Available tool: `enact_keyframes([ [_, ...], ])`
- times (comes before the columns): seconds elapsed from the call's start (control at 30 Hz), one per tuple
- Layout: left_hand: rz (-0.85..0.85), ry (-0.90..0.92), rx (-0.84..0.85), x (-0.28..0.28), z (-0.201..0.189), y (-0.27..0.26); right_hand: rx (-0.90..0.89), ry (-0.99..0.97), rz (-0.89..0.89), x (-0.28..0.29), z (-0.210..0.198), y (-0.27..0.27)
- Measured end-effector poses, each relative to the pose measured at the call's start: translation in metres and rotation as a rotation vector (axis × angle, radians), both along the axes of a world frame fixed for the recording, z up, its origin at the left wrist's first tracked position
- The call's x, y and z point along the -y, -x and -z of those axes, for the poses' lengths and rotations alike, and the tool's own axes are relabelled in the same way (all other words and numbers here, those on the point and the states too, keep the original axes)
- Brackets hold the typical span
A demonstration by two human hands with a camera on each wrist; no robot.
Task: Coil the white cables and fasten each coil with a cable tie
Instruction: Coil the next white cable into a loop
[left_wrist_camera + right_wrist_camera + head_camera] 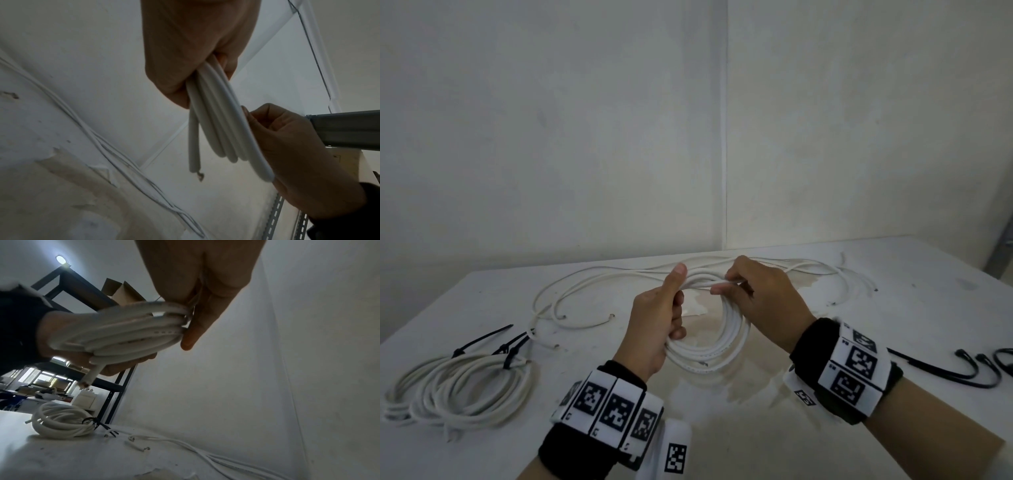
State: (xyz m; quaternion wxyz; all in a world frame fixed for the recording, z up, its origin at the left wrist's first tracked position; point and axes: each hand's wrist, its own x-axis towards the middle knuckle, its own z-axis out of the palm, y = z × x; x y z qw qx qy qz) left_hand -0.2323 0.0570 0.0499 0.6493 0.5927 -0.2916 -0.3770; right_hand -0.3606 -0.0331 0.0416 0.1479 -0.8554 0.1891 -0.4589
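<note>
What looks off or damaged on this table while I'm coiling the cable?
The table shows a brownish, worn stain under the coil that both hands hold. The coil's free end shows bare wire sticking out. Loose cables sprawl uncoiled behind. Otherwise nothing stands out.

Tied coils (pixel 458 387) left, cable ties (pixel 962 368) right.
</note>
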Motion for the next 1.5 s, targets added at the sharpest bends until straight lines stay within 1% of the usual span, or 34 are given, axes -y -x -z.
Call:
enact_keyframes([
  [0.1,0.036,0.004,0.019,0.000,-0.001,-0.001,-0.010,-0.078,-0.016,0.002,-0.003,0.001],
  [0.23,0.059,0.029,0.035,0.001,-0.005,-0.001,0.106,-0.191,-0.015,0.005,-0.005,0.001],
  [0.4,0.134,0.026,0.050,0.001,-0.004,-0.001,0.266,-0.272,-0.019,0.006,-0.003,0.001],
  [0.53,0.185,0.007,0.074,0.001,-0.005,0.000,0.336,-0.304,0.031,0.006,-0.002,-0.001],
  [0.6,0.177,0.006,0.091,0.001,-0.005,0.001,0.343,-0.335,0.040,0.006,-0.001,-0.002],
  [0.67,0.133,0.010,0.094,0.003,-0.003,0.002,0.298,-0.383,0.021,0.007,0.000,-0.002],
  [0.77,0.061,0.019,0.049,0.004,0.001,0.000,0.152,-0.496,-0.074,0.011,-0.003,0.003],
  [0.87,0.035,0.032,0.038,0.004,0.007,0.000,-0.018,-0.698,-0.210,0.008,-0.008,0.006],
  [0.93,0.032,0.054,0.031,0.004,0.008,0.001,-0.073,-0.802,-0.288,0.002,-0.011,0.004],
  [1.1,0.040,0.142,-0.058,0.003,0.007,0.004,-0.048,-0.764,-0.287,-0.007,-0.010,-0.006],
  [1.2,0.059,0.192,-0.072,0.002,0.010,0.005,0.069,-0.753,-0.275,-0.011,-0.008,-0.013],
  [1.27,0.106,0.200,-0.045,0.001,0.013,0.003,0.094,-0.752,-0.257,-0.012,-0.006,-0.015],
  [1.37,0.214,0.118,0.045,-0.002,0.016,-0.008,0.044,-0.743,-0.250,-0.011,-0.003,-0.013],
  [1.43,0.268,0.026,0.137,-0.003,0.012,-0.016,-0.016,-0.718,-0.242,-0.010,-0.002,-0.010],
  [1.5,0.298,-0.051,0.176,-0.002,0.004,-0.018,-0.049,-0.697,-0.235,-0.008,-0.003,-0.009],
])
